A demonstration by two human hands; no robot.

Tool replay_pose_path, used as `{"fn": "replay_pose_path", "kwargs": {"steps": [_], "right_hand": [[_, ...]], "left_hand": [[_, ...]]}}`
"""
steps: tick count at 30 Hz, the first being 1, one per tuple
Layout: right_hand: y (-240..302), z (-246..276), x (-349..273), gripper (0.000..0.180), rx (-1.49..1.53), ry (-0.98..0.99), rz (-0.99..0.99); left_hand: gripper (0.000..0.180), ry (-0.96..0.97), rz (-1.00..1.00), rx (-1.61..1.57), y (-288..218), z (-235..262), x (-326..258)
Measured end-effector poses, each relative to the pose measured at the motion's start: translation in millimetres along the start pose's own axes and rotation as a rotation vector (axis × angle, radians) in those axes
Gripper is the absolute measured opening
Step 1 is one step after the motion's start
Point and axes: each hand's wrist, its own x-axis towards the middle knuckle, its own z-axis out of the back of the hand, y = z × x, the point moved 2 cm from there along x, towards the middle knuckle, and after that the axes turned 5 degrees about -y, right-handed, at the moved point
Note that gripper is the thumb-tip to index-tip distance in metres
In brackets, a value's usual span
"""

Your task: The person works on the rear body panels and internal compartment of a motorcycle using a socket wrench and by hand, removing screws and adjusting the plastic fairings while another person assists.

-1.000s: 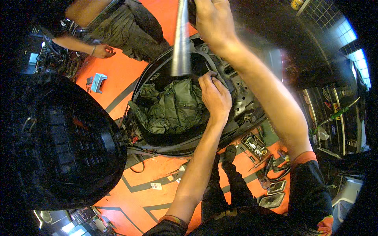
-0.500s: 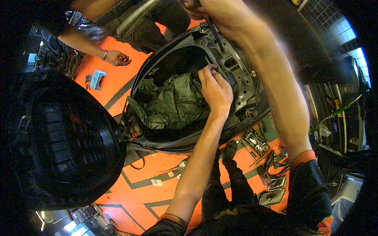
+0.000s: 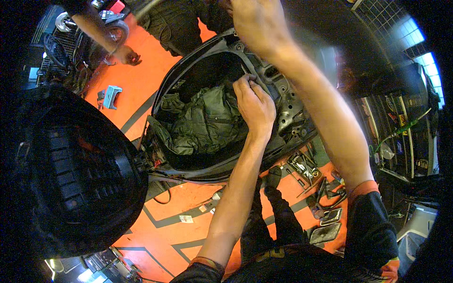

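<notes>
In front of me is a scooter's open under-seat compartment (image 3: 171,89), with a crumpled dark green raincoat-like cloth (image 3: 205,120) inside. My left hand (image 3: 256,104) is at the compartment's right rim, fingers curled closed. A thin tip shows just above them, but what they hold is hidden. Beyond it my right hand (image 3: 259,26) stretches over the scooter's bare metal rear frame (image 3: 289,111). Its fingers are cut off by the top edge, so I cannot see their grip. The raised black seat (image 3: 80,170) stands on the left, its ribbed underside toward me.
A co-worker's hand (image 3: 128,55) hangs at the upper left, near a small blue step stool (image 3: 112,96) on the orange floor. By my feet lie a tray of tools (image 3: 304,167) and loose parts (image 3: 325,231). Racks (image 3: 406,137) line the right side.
My right hand has moved slightly up and out at the top edge. My left hand keeps its closed pose at the rim. The co-worker's hand has shifted up and left, blurred.
</notes>
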Motion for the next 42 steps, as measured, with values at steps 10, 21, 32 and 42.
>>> {"fn": "replay_pose_path", "kwargs": {"steps": [10,21,32,42], "right_hand": [[-18,-10,17,0.042,0.053,-0.005,-0.027],[6,0,11,0.052,0.176,-0.011,-0.133],[-7,6,0,0.058,-0.049,-0.081,0.254],[12,33,8,0.03,0.243,-0.13,0.177]], "left_hand": [[0.016,-0.061,-0.059,-0.177,11,3,6],[0.016,-0.014,-0.367,0.077,18,-2,95],[0.029,0.424,-0.372,0.03,31,-23,125],[0.041,0.705,-0.592,0.586,3,-34,111]]}}
